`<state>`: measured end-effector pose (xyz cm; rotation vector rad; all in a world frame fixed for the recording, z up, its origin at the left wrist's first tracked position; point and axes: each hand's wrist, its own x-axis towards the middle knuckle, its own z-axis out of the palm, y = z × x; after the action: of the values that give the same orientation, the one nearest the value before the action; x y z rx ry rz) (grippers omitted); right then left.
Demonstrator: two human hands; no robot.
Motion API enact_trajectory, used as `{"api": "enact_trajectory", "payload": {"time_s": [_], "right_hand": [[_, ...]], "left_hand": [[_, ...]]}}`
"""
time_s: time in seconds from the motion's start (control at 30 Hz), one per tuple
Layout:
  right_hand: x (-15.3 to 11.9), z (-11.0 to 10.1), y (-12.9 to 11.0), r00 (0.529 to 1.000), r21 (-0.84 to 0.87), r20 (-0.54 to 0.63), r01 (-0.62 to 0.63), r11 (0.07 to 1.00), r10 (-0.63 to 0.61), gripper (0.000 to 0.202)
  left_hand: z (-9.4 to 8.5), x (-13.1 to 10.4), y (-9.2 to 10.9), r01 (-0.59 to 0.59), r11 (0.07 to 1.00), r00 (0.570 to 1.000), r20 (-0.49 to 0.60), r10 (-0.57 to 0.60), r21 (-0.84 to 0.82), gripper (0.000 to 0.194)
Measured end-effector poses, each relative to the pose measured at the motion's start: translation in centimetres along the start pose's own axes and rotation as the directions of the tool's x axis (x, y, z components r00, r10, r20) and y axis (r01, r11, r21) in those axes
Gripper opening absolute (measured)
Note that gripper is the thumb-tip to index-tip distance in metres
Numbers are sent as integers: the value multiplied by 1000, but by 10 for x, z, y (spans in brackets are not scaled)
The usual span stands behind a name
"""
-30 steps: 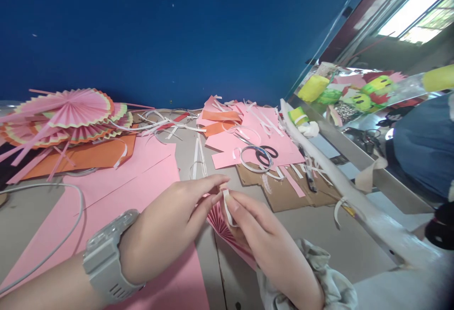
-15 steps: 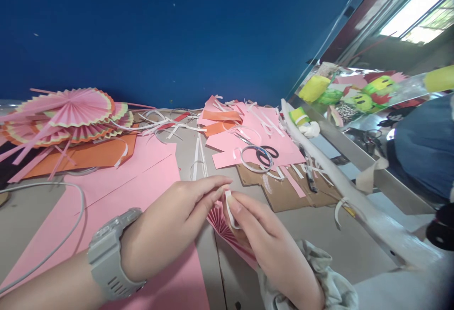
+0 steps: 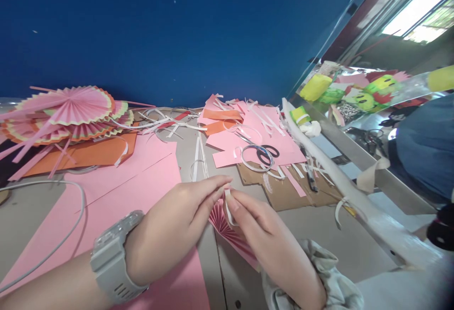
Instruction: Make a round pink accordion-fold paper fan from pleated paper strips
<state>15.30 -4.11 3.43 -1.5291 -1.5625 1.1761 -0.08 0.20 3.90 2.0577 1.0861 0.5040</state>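
Observation:
A pink pleated paper fan (image 3: 222, 227) is held between my two hands over the table's middle. My left hand (image 3: 177, 225), wearing a grey watch (image 3: 115, 258) on its wrist, has its fingers pressed together at the fan's top edge. Thumb and fingers of my right hand (image 3: 264, 236) are closed on the fan's right side. Beneath my right thumb lies a narrow white strip (image 3: 228, 206), its lower end curling down. My fingers cover much of the fan, and their tips meet at its upper end.
Finished paper fans (image 3: 73, 111) are piled at left on an orange sheet (image 3: 102, 154). Large pink sheets (image 3: 142, 173) lie under my left arm. Scissors (image 3: 267, 154), a tape roll (image 3: 244, 163), cardboard (image 3: 283, 194) and a cutter knife (image 3: 312, 177) lie ahead right. A person's blue clothing (image 3: 425, 144) shows at right.
Both hands stay closed at the fan with almost the same grip. My left wrist and watch have shifted slightly right, and the whole view has moved a little.

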Motion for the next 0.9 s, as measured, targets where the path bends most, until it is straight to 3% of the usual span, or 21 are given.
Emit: {"api": "enact_trajectory", "payload": {"time_s": [0.23, 0.5, 0.73, 0.9], "right_hand": [[-1, -2, 7, 999, -95, -1, 48, 994, -48, 28], [-6, -9, 3, 966, -42, 17, 259, 965, -259, 23], [-12, -15, 4, 978, -118, -11, 205, 972, -208, 30], [-14, -19, 7, 954, -213, -25, 286, 934, -298, 35]], "left_hand": [[1, 1, -1, -30, 999, 999, -38, 29, -31, 34], [-8, 11, -12, -56, 998, 983, -179, 48, -42, 30], [-25, 16, -15, -60, 998, 971, -231, 56, -12, 29], [-26, 15, -13, -51, 999, 978, -204, 49, -3, 30]]}}
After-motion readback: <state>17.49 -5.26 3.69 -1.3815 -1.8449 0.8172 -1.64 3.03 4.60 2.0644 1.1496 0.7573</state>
